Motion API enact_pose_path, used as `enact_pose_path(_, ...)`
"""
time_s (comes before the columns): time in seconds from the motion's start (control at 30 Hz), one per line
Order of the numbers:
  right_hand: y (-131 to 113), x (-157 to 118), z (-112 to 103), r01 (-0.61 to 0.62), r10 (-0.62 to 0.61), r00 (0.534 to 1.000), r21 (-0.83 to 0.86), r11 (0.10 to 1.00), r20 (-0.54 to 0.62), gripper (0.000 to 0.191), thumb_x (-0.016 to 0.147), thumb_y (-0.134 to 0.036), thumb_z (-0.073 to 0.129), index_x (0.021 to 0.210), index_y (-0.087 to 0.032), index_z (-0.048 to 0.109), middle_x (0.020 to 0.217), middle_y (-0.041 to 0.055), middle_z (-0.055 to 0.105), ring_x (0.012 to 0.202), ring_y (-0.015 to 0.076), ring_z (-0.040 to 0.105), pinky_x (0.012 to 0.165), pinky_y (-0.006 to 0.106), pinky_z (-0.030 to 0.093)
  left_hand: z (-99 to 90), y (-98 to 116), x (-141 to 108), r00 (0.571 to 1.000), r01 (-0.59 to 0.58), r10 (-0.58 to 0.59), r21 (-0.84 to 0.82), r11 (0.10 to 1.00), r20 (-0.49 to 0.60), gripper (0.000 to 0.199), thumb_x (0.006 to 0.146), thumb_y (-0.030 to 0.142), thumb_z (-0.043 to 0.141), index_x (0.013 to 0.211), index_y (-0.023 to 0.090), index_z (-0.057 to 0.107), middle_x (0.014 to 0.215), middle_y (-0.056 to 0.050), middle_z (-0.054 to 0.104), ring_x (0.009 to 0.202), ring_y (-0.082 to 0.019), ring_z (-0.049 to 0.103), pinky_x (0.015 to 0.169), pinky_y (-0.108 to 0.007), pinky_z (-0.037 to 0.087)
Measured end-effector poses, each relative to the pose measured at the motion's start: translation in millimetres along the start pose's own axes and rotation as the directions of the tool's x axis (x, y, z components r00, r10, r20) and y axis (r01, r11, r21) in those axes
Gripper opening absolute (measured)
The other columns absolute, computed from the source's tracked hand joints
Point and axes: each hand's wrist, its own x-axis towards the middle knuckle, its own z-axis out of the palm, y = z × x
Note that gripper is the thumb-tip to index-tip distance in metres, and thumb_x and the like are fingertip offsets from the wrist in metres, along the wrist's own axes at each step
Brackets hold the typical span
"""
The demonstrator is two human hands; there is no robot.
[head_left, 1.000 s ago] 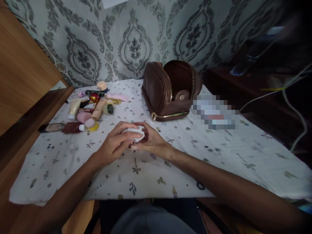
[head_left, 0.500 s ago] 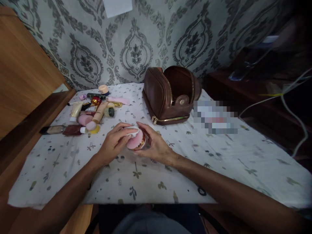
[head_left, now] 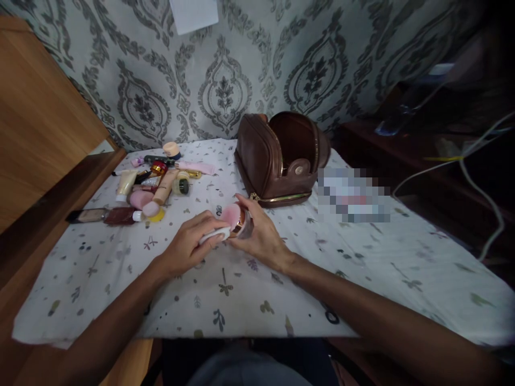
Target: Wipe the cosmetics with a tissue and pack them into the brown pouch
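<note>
Ahead of me a brown bag (head_left: 257,158) stands gaping on the patterned white cloth (head_left: 281,284), a pixelated patch (head_left: 354,195) just right of it. On my left I have a cream tube (head_left: 127,182), a tan tube (head_left: 164,188) and a pink tube (head_left: 197,168) jumbled together, with a dark red bottle (head_left: 118,215) lying nearer me. I face grey wallpaper (head_left: 265,69) with a white paper (head_left: 193,15) against it; a white cable (head_left: 500,220) curves at my far right.

We seem to be in a home.
Beyond our fingers (head_left: 209,225) we see damask-patterned wall covering (head_left: 225,94) (paper or cloth, unclear); left of them, cosmetics (head_left: 164,187); beneath them, a printed tablecloth (head_left: 181,316).
</note>
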Motion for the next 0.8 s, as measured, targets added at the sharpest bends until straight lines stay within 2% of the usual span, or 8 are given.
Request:
enact_pose_path(0.2,-0.4,-2.0,3.5,0.096,-0.098,0.988,0.024,0.995,0.117,0.085,0.068,-0.032,0.079,0.144,-0.023,0.042,0.12,0.0113,0.055,0.116,0.0301,0.055,0.107,0.05,0.042,3.4,1.8,-0.8,0.998,-0.024,0.025,0.02,1.0,-0.05,0.025,0.098,0.021,0.048,0.12,0.019,0.061,0.101,-0.007,0.062,0.094,-0.018,0.059,0.084,-0.03,0.047)
enact_pose_path(0.33,-7.7,-1.3,4.2,-0.099,0.055,0.987,0.304,0.948,0.149,0.078,0.064,-0.031,0.084,0.135,-0.025,0.051,0.116,0.0078,0.06,0.112,0.0261,0.058,0.104,0.045,0.045,2.2,-5.3,1.0,0.986,0.095,-0.088,0.045,0.994,-0.139,0.024,0.098,0.025,0.049,0.116,0.019,0.064,0.096,-0.006,0.063,0.091,-0.018,0.06,0.083,-0.031,0.047)
enact_pose_path(0.4,-12.7,1.0,3.0,-0.295,0.214,0.954,0.522,0.8,0.211,0.065,0.066,-0.035,0.084,0.125,-0.025,0.057,0.109,0.0045,0.065,0.105,0.0231,0.063,0.101,0.042,0.048,1.4,-9.4,1.6,0.967,0.159,-0.149,0.03,0.987,-0.204,0.025,0.098,0.028,0.05,0.115,0.018,0.064,0.098,-0.006,0.064,0.092,-0.019,0.06,0.083,-0.03,0.047)
enact_pose_path(0.47,-16.2,4.3,1.2,-0.429,0.335,0.9,0.7,0.571,0.278,0.046,0.072,-0.04,0.08,0.111,-0.024,0.063,0.105,0.0035,0.068,0.102,0.021,0.065,0.098,0.04,0.051,2.0,-12.1,1.7,0.942,0.204,-0.195,0.006,0.979,-0.272,0.026,0.098,0.03,0.05,0.116,0.017,0.064,0.104,-0.006,0.066,0.097,-0.019,0.061,0.087,-0.031,0.047)
enact_pose_path(0.53,-17.2,7.5,-0.5,-0.479,0.397,0.855,0.802,0.357,0.334,0.036,0.078,-0.045,0.074,0.104,-0.022,0.066,0.109,0.004,0.069,0.103,0.0203,0.066,0.099,0.039,0.051,4.4,-12.8,1.3,0.924,0.23,-0.218,-0.001,0.973,-0.314,0.027,0.098,0.032,0.05,0.117,0.018,0.063,0.109,-0.007,0.066,0.102,-0.02,0.061,0.09,-0.032,0.047)
enact_pose_path(0.6,-16.1,9.3,-1.5,-0.507,0.416,0.822,0.833,0.22,0.39,0.037,0.08,-0.047,0.071,0.106,-0.022,0.066,0.109,0.0042,0.07,0.101,0.0198,0.067,0.099,0.039,0.052,7.8,-11.8,0.7,0.924,0.221,-0.204,0.016,0.975,-0.325,0.027,0.098,0.032,0.05,0.118,0.018,0.062,0.109,-0.007,0.066,0.102,-0.02,0.061,0.091,-0.033,0.047)
enact_pose_path(0.67,-14.4,9.6,-1.5,-0.535,0.417,0.8,0.828,0.168,0.432,0.039,0.081,-0.047,0.071,0.111,-0.022,0.066,0.106,0.0039,0.071,0.095,0.0189,0.069,0.096,0.038,0.053,11.2,-10.1,0.3,0.934,0.185,-0.158,0.055,0.981,-0.321,0.027,0.098,0.031,0.05,0.118,0.018,0.062,0.106,-0.007,0.065,0.1,-0.02,0.061,0.089,-0.033,0.048)
enact_pose_path(0.8,-12.6,7.4,0.9,-0.56,0.409,0.791,0.808,0.181,0.456,0.039,0.08,-0.042,0.074,0.114,-0.025,0.066,0.103,0.0016,0.072,0.087,0.0162,0.069,0.087,0.032,0.055,15.0,-7.2,-0.6,0.938,0.127,-0.062,0.169,0.977,-0.342,0.026,0.098,0.027,0.048,0.119,0.019,0.061,0.103,-0.006,0.062,0.099,-0.021,0.06,0.088,-0.035,0.05)
